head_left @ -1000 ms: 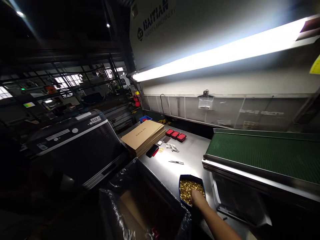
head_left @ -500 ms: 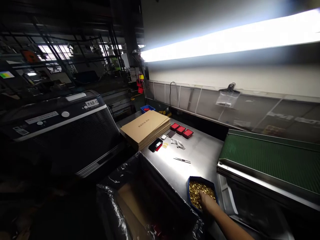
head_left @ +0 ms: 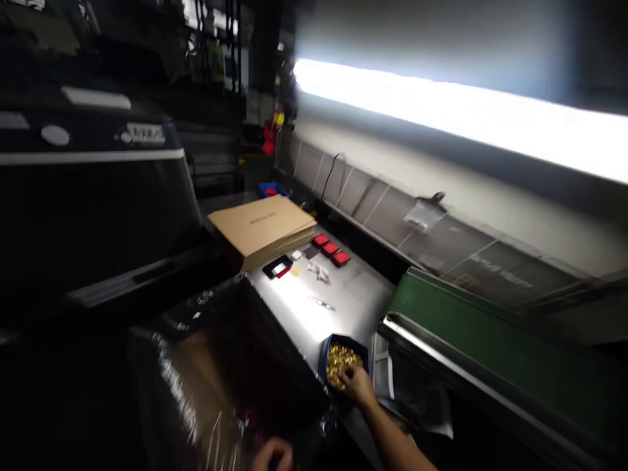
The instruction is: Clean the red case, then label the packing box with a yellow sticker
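Observation:
My right hand (head_left: 358, 384) is over a blue bin (head_left: 323, 361) filled with small gold-coloured pieces (head_left: 339, 358). Its fingers are bent together at the pieces; whatever they hold is too small to make out. My left hand (head_left: 275, 454) shows at the bottom edge, blurred, its fingers curled, beside a large box lined with dark plastic (head_left: 171, 376). Whether it holds anything cannot be seen. The bin stands on a metal table (head_left: 360, 288), between the lined box and a green conveyor belt (head_left: 456, 327).
A stack of cardboard (head_left: 262, 226) lies on the table's far left. Near it are red blocks (head_left: 330, 248), a black item (head_left: 276, 267), crumpled white material (head_left: 320, 271) and a pen-like tool (head_left: 322, 303). A dark machine (head_left: 93, 209) stands left.
The view has turned, shifting the table and bin leftward. My left hand has come into view at the bottom. My right hand stays at the bin, its fingers now lifted more clear of the pieces.

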Tool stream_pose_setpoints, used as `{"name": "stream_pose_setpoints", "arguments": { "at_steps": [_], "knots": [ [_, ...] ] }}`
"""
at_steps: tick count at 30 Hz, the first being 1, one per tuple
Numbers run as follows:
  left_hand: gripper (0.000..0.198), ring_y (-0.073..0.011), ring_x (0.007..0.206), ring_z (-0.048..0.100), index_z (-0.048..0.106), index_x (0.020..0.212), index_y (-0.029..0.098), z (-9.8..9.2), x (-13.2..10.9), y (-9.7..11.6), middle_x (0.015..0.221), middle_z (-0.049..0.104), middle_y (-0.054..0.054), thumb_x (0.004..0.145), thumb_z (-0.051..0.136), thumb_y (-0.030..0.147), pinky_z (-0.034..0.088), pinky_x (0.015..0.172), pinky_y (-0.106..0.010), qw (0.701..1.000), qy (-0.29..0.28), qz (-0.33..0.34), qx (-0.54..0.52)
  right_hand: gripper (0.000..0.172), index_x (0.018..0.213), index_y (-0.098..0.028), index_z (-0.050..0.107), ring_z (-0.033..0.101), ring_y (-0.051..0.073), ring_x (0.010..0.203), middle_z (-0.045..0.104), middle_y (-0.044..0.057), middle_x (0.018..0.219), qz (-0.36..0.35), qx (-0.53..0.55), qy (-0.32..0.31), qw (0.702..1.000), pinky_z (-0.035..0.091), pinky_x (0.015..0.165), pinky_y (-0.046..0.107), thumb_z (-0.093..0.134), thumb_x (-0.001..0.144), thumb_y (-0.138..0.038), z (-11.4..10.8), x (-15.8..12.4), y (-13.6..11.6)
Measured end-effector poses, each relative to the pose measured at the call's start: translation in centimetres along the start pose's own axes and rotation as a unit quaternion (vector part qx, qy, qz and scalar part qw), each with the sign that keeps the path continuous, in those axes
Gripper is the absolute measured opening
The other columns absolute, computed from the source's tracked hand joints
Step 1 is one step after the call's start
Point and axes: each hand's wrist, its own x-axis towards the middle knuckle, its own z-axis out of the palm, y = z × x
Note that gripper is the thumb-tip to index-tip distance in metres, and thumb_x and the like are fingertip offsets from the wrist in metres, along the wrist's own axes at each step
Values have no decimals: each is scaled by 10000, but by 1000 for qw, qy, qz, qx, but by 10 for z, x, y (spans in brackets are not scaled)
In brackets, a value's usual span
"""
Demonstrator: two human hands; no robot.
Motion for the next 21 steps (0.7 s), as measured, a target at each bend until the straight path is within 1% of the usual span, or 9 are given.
{"name": "stream_pose_setpoints", "arguments": {
  "at_steps": [2, 4, 6, 8, 11, 14, 16, 19, 21],
  "knots": [
    [212, -192, 868, 665, 668, 907, 133, 12, -3, -3, 882, 691, -32, 935, 661, 343, 570, 856, -397, 1000, 6, -7, -17, 385, 716, -164, 595, 558, 116, 630, 587, -42, 678, 10, 92, -36, 995, 493, 647, 281, 671, 908, -489, -1, -21, -6],
    [117, -193, 882, 662, 679, 891, 145, 24, -5, 5, 875, 704, -36, 910, 636, 252, 536, 895, -393, 999, 23, 11, -39, 459, 777, -159, 625, 508, 94, 580, 589, -34, 693, 21, 191, -88, 978, 438, 575, 250, 703, 835, -607, -5, -49, -13],
    [127, -193, 940, 659, 696, 970, 170, 32, -5, 24, 949, 714, -41, 876, 632, 226, 511, 925, -357, 996, 38, 57, -64, 570, 868, -162, 664, 468, 73, 566, 603, -16, 743, 29, 279, -141, 949, 388, 537, 227, 755, 719, -704, -13, -82, -22],
    [232, -184, 949, 661, 706, 1063, 200, 36, -6, 48, 972, 710, -30, 835, 685, 238, 510, 914, -314, 990, 27, 112, -85, 647, 924, -169, 693, 403, 58, 532, 558, -25, 702, 33, 340, -181, 922, 336, 498, 213, 780, 649, -749, -25, -116, -28],
    [213, -175, 884, 670, 750, 1008, 216, 40, -15, 77, 910, 712, -24, 796, 752, 241, 514, 838, -278, 980, -1, 174, -92, 573, 904, -173, 709, 381, 64, 522, 484, -40, 616, 35, 392, -214, 894, 341, 501, 216, 793, 692, -697, -43, -151, -29],
    [80, -170, 852, 667, 766, 904, 207, 51, -29, 89, 870, 724, -36, 842, 715, 216, 494, 793, -271, 976, 12, 204, -80, 459, 779, -155, 686, 444, 72, 569, 513, -21, 624, 40, 432, -251, 865, 379, 560, 212, 861, 695, -571, -62, -158, -21],
    [88, -163, 840, 655, 766, 902, 213, 64, -35, 89, 853, 726, -33, 871, 686, 195, 479, 785, -269, 970, 35, 229, -66, 451, 709, -139, 669, 428, 58, 546, 506, -26, 593, 42, 439, -271, 855, 358, 547, 197, 905, 656, -520, -73, -153, -12],
    [98, -152, 823, 644, 763, 923, 216, 91, -41, 80, 843, 714, -37, 906, 669, 199, 480, 772, -256, 953, 87, 287, -33, 445, 667, -127, 664, 411, 43, 513, 508, -30, 559, 32, 439, -286, 851, 333, 517, 184, 938, 622, -475, -84, -141, 6],
    [84, -143, 820, 659, 752, 928, 208, 112, -43, 68, 850, 704, -40, 924, 668, 212, 503, 762, -236, 941, 125, 310, -46, 443, 687, -132, 665, 421, 40, 515, 521, -27, 574, 36, 453, -288, 843, 331, 507, 175, 908, 663, -502, -90, -135, 21]
  ]
}}
